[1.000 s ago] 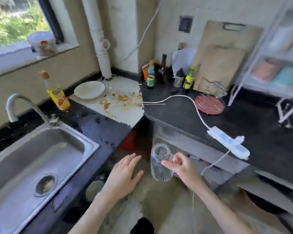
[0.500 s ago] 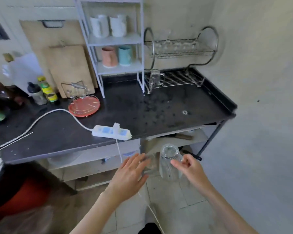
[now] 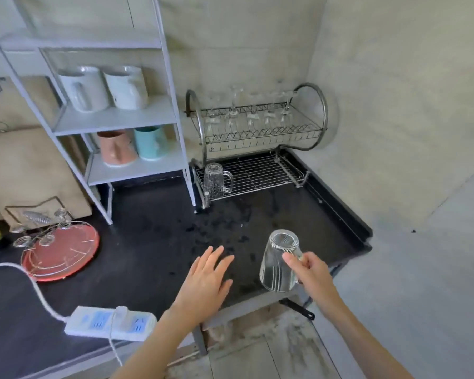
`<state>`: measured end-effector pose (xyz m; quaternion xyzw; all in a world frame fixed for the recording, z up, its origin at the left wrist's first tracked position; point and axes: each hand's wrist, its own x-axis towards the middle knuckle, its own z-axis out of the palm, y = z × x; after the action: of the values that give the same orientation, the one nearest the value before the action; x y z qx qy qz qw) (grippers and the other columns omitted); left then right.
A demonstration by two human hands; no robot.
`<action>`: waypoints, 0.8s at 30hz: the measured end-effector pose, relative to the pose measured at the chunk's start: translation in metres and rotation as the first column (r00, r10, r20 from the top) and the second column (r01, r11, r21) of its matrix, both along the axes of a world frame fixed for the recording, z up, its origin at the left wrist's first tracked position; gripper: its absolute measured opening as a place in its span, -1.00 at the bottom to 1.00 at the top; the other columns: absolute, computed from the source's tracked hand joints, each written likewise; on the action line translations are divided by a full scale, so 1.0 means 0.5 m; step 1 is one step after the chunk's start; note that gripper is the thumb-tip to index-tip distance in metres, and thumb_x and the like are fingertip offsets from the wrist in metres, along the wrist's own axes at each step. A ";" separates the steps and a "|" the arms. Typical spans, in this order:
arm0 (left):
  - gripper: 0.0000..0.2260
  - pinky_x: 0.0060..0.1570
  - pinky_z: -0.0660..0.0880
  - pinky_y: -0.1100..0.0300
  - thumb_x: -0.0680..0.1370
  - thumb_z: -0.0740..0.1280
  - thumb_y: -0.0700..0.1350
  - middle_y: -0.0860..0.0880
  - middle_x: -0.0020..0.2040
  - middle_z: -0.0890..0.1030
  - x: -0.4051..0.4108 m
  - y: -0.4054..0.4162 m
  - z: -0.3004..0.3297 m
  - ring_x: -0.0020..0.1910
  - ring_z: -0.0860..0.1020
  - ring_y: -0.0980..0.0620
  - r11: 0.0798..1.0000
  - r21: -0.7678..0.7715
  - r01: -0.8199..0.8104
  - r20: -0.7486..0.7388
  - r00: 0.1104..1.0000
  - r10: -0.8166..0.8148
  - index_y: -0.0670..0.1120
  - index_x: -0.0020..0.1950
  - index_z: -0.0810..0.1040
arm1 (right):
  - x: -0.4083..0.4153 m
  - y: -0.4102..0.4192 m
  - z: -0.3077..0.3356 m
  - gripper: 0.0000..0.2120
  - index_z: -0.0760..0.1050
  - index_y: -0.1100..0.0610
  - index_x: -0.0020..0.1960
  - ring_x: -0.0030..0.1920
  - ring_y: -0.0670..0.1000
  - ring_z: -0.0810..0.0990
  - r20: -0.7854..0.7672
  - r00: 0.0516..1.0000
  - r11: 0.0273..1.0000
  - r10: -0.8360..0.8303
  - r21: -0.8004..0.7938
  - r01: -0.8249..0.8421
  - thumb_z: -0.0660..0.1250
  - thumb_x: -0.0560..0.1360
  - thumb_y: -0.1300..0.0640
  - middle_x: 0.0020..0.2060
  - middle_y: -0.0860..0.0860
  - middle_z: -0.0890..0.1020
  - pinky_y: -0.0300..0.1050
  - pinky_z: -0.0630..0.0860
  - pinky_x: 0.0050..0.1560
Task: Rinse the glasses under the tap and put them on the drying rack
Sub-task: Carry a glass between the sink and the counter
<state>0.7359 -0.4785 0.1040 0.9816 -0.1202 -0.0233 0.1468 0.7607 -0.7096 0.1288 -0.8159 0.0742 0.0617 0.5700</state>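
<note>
Glass mug [image 3: 279,262], clear and ribbed with a side handle, is upside down in the right hand [image 3: 311,272], whose fingers are curled around the handle. It hangs over the front part of the black stone counter [image 3: 153,214], and it is now above the counter top, while half a second ago it was lower, in front of the counter edge. The left hand [image 3: 207,280] is spread flat beside it with straight fingers, holds nothing, and has also risen over the counter. The camera has come closer, so the two-tier chrome wire drying rack [image 3: 257,149] in the corner looks larger than before. On its lower tier a second clear glass mug [image 3: 216,180] stands upside down at the left end, as earlier. Several stemmed glasses [image 3: 253,110] hang in the upper tier. Left of the rack is a white metal shelf [image 3: 115,119] with four ceramic mugs. A white power strip [image 3: 110,322] and a round red tray [image 3: 62,254] lie on the counter.
</note>
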 end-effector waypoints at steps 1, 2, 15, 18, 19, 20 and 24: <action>-0.54 0.47 -0.08 0.10 0.63 0.04 0.05 -0.01 0.55 0.02 0.028 0.001 0.002 0.53 -0.08 -0.03 1.000 0.003 -0.016 -0.010 1.000 0.016 0.03 0.52 0.09 | 0.040 0.001 -0.004 -0.57 0.18 0.11 -0.29 -0.37 -0.02 0.26 -0.004 1.000 1.000 -0.002 -0.006 0.002 0.38 0.45 -0.06 -0.42 0.00 0.26 -0.11 0.24 -0.27; -0.54 0.47 -0.08 0.09 0.63 0.04 0.05 -0.01 0.55 -0.01 0.058 0.003 0.001 0.53 -0.10 -0.02 0.999 0.014 -0.039 -0.033 0.999 0.039 0.03 0.52 0.07 | 0.084 0.002 -0.007 -0.57 0.18 0.11 -0.30 -0.36 -0.01 0.26 -0.006 1.000 1.000 0.001 -0.006 -0.001 0.38 0.44 -0.07 -0.41 0.01 0.27 -0.11 0.24 -0.27; -0.45 0.46 -0.15 0.06 0.64 0.03 -0.03 0.00 0.51 -0.29 0.393 -0.011 -0.049 0.51 -0.22 -0.06 0.893 0.114 -0.436 -0.248 0.858 0.450 -0.08 0.53 -0.20 | 0.651 0.072 -0.105 -0.76 0.30 0.12 -0.19 -0.21 -0.05 0.39 0.010 0.964 0.964 0.266 0.011 -0.266 0.13 0.61 0.04 -0.26 -0.03 0.43 -0.23 0.34 -0.14; -0.42 0.46 -0.13 0.01 0.64 0.03 -0.02 -0.06 0.53 -0.28 0.453 -0.009 -0.052 0.51 -0.24 -0.08 0.854 0.196 -0.482 -0.267 0.812 0.520 -0.10 0.51 -0.27 | 0.725 0.108 -0.129 -0.80 0.33 0.18 -0.09 -0.20 -0.11 0.43 -0.024 0.950 0.949 0.313 0.051 -0.311 0.11 0.62 0.06 -0.24 -0.04 0.44 -0.21 0.32 -0.08; -0.40 0.46 -0.13 0.00 0.64 0.04 -0.03 -0.06 0.53 -0.28 0.472 -0.007 -0.055 0.51 -0.24 -0.09 0.847 0.215 -0.487 -0.274 0.802 0.531 -0.11 0.51 -0.28 | 0.743 0.123 -0.135 -0.79 0.33 0.22 -0.06 -0.21 -0.13 0.43 -0.032 0.942 0.942 0.333 0.064 -0.330 0.11 0.62 0.07 -0.25 -0.05 0.43 -0.21 0.32 -0.07; -0.39 0.46 -0.14 -0.01 0.63 0.04 -0.03 -0.05 0.53 -0.28 0.487 -0.006 -0.058 0.51 -0.25 -0.09 0.841 0.230 -0.490 -0.285 0.792 0.540 -0.11 0.50 -0.30 | 0.757 0.136 -0.143 -0.79 0.33 0.23 -0.05 -0.22 -0.13 0.42 -0.039 0.934 0.933 0.356 0.071 -0.353 0.10 0.62 0.08 -0.25 -0.05 0.43 -0.20 0.31 -0.06; -0.38 0.45 -0.18 -0.03 0.63 0.04 -0.02 -0.03 0.52 -0.30 0.517 -0.006 -0.072 0.50 -0.27 -0.08 0.822 0.291 -0.490 -0.341 0.750 0.567 -0.13 0.50 -0.33 | 0.785 0.174 -0.169 -0.79 0.32 0.23 -0.07 -0.20 -0.10 0.42 -0.055 0.907 0.906 0.417 0.103 -0.410 0.11 0.62 0.08 -0.24 -0.04 0.43 -0.22 0.33 -0.09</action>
<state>0.9943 -0.4817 0.0680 0.9564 0.1998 -0.1982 0.0786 1.1530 -0.6227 0.0445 -0.7838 -0.0817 0.2155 0.5766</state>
